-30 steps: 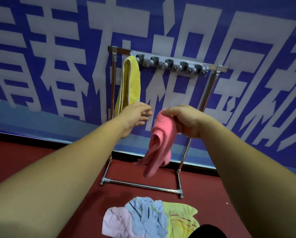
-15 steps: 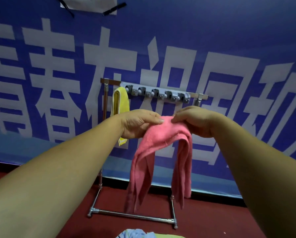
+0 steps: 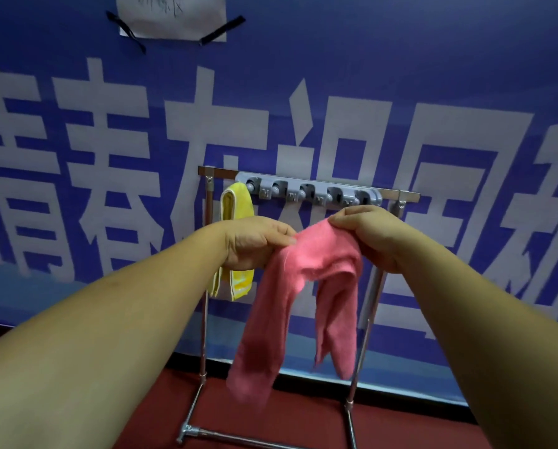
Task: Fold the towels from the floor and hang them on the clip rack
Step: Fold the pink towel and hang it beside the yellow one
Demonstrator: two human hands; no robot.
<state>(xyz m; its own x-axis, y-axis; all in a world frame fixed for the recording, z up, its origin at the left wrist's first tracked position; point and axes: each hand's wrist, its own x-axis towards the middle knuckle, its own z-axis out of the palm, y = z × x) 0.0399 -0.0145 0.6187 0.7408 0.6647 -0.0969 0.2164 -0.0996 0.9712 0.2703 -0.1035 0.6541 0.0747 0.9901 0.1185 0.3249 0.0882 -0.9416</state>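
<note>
Now left hand (image 3: 255, 241) joining right hand (image 3: 365, 234), both pinching pink towel (image 3: 303, 286) at top fold, holding it just below rack (image 3: 313, 192) top bar, near yellow towel (image 3: 235, 202) hanging at left end. Clipping probably coming next.

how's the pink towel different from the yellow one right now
The pink towel is held up between the left hand and right hand; the yellow towel hangs at the left end of the clip rack. The pink towel drapes loosely, its two ends uneven; the yellow towel is folded into a neat narrow strip. Both dangle downward.
</note>
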